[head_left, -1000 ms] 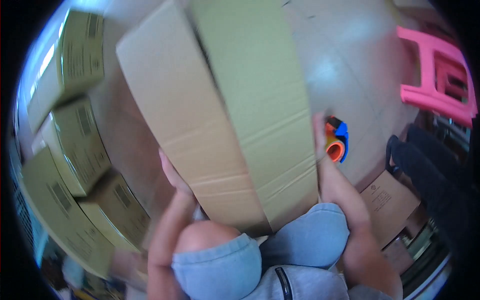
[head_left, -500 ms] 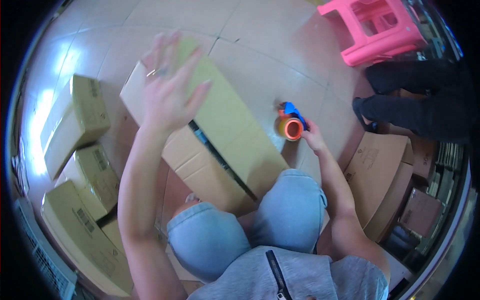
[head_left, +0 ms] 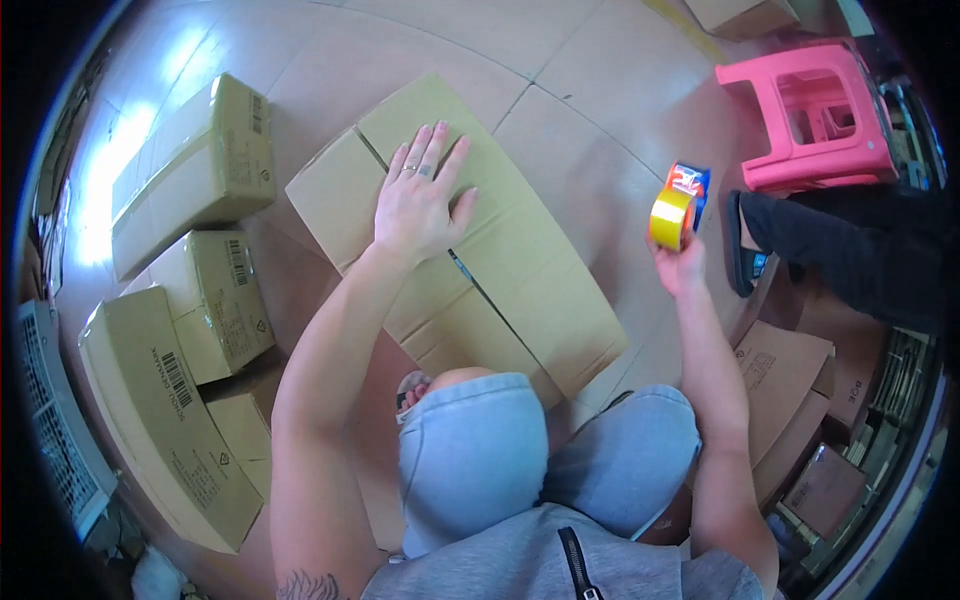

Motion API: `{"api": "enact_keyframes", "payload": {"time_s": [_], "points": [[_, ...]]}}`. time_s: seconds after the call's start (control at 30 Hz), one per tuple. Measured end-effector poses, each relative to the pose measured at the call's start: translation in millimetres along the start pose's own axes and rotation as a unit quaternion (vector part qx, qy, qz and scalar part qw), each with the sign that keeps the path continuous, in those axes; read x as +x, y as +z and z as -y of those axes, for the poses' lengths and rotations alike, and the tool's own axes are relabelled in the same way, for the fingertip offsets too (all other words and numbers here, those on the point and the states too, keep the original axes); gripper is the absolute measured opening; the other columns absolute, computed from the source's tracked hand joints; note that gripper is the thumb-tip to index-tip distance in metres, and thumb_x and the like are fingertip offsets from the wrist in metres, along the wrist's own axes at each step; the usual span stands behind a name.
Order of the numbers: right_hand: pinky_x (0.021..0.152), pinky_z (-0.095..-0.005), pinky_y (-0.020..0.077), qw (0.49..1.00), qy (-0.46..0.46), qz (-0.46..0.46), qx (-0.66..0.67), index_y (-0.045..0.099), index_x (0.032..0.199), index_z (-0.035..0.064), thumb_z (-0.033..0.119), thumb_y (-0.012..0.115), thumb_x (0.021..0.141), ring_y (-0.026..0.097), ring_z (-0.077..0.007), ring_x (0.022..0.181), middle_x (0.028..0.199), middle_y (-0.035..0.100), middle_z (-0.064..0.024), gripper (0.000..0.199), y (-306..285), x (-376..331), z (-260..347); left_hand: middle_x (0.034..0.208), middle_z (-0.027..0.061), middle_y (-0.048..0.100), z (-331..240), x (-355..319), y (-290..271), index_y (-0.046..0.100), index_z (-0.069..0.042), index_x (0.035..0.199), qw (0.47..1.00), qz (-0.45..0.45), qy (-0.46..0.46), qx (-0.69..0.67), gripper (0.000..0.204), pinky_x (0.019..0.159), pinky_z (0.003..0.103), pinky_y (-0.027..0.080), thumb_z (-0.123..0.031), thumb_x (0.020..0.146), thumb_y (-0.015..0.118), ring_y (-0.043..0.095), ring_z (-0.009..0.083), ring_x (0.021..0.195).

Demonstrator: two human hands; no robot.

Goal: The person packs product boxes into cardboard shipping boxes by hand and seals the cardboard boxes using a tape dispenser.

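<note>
A brown cardboard box (head_left: 530,290) lies on the floor in front of my knees, its two top flaps folded down with a narrow dark gap along the seam. My left hand (head_left: 420,200) rests flat across the seam near the far end, fingers stretched out, a ring on one finger. Off to the right of the box, my right hand (head_left: 680,262) grips a tape dispenser (head_left: 690,180) in blue and orange, loaded with a yellow roll of tape. It is held above the floor, apart from the box.
Several taped cartons (head_left: 195,180) are stacked at the left beside a grey-blue grille (head_left: 60,400). A pink plastic stool (head_left: 815,115) stands at the far right, near another person's dark-trousered leg (head_left: 840,245). Opened cardboard (head_left: 775,385) leans at the right.
My left hand has come down onto the flaps, and the gap between them has narrowed. The right hand has carried the tape dispenser right and turned it. The whole view has shifted.
</note>
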State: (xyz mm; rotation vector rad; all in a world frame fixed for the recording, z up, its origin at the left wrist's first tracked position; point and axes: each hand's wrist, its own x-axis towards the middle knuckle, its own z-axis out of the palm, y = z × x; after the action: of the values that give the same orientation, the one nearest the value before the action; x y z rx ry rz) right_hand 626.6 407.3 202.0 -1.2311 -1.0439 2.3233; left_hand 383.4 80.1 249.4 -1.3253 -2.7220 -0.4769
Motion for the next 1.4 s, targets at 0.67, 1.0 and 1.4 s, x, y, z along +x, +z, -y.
{"api": "enact_keyframes", "payload": {"time_s": [0.67,1.0,1.4], "points": [[0.094,-0.0335,0.0469,0.911,-0.135,0.301,-0.248,0.041,0.143,0.0046,0.013,0.054,0.094,0.059,-0.0159,0.105,0.121,0.060,-0.0055,0.051,217.2,-29.6,-61.5,0.158,0.0119,0.025,89.9,-7.7,-26.5,0.034,-0.034,0.149,0.982,0.006,-0.163,0.100,0.066,0.116,0.053,0.019,-0.065,0.091,0.042,0.023,0.0366,0.145],[0.088,-0.0359,0.0479,0.639,-0.533,0.276,-0.481,0.029,0.150,0.0050,0.005,0.049,0.093,0.059,-0.0221,0.094,0.129,0.051,-0.0167,0.061,287.5,-113.8,-50.9,0.117,0.0194,0.060,108.0,16.1,-45.2,0.045,-0.034,0.141,0.977,0.087,-0.194,0.023,0.050,0.095,0.043,0.043,-0.055,0.095,0.043,0.058,0.0358,0.110],[0.070,-0.0448,0.0495,0.582,-0.448,0.203,-0.647,0.037,0.147,0.0174,0.006,0.060,0.077,0.054,-0.0383,0.083,0.103,0.048,-0.0208,0.075,245.1,-111.5,-112.0,0.102,0.0157,0.067,101.5,-31.9,-26.2,0.066,-0.002,0.114,0.777,-0.103,-0.322,-0.532,0.053,0.079,0.038,0.053,-0.049,0.098,0.047,0.066,0.0252,0.083]]}}
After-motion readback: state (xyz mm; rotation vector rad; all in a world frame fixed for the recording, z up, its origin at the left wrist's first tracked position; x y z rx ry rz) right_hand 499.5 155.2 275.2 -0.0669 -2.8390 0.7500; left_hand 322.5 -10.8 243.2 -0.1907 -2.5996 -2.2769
